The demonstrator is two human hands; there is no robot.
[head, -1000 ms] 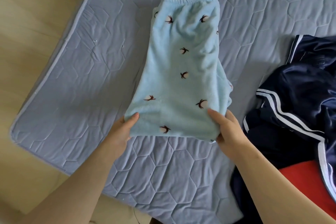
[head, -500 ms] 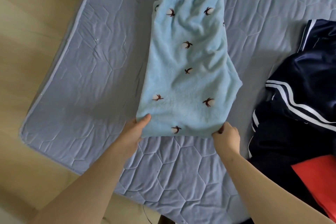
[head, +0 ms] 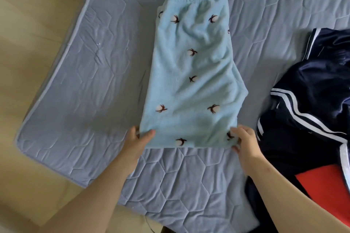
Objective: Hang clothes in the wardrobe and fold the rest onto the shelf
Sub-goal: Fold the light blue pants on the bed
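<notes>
Light blue fleece trousers (head: pixel 191 73) with small dark-and-white cotton-flower prints lie folded lengthwise on the grey quilted mattress (head: pixel 85 81), elastic waistband at the far end. My left hand (head: pixel 137 141) pinches the near left corner of the folded hem, thumb on top. At the near right corner, my right hand (head: pixel 244 143) grips the hem with curled fingers. The near edge is slightly lifted off the mattress.
A heap of dark navy satin clothing with white stripes (head: pixel 312 104) lies on the right of the mattress, with a red garment (head: pixel 322 187) at its near side. Beige wooden floor (head: pixel 28 34) runs along the mattress's left edge.
The trousers have been drawn flatter toward me and straightened. My right hand went from fingers laid on the fabric to gripping the hem corner; both hands sit lower on the near edge.
</notes>
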